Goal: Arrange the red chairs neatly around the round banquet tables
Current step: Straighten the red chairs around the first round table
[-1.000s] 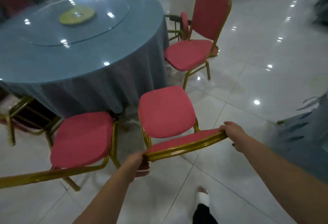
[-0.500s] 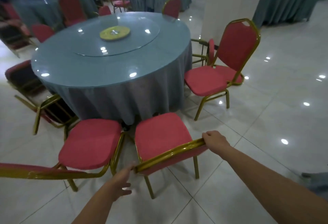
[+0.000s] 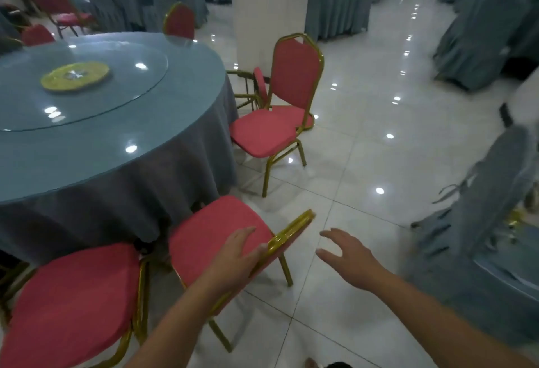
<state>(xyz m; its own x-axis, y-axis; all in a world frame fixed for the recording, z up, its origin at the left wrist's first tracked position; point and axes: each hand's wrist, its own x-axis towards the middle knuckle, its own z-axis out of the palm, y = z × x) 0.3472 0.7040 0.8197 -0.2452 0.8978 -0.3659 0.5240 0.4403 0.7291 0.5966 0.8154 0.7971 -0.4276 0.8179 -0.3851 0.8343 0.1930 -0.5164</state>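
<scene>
Red-cushioned and gold-framed, the nearest banquet chair [image 3: 215, 236] is standing with its seat tucked against the skirt of the round table draped in blue-grey cloth [image 3: 122, 181], just beside a second red chair [image 3: 73, 303] on its left. The left hand [image 3: 236, 259] is resting over the gold top rail of its backrest, fingers extended across it. The right hand [image 3: 347, 254] is hovering apart from the rail, fingers spread and loosely curved, holding nothing. A third red chair [image 3: 280, 116] is sitting further round the table.
</scene>
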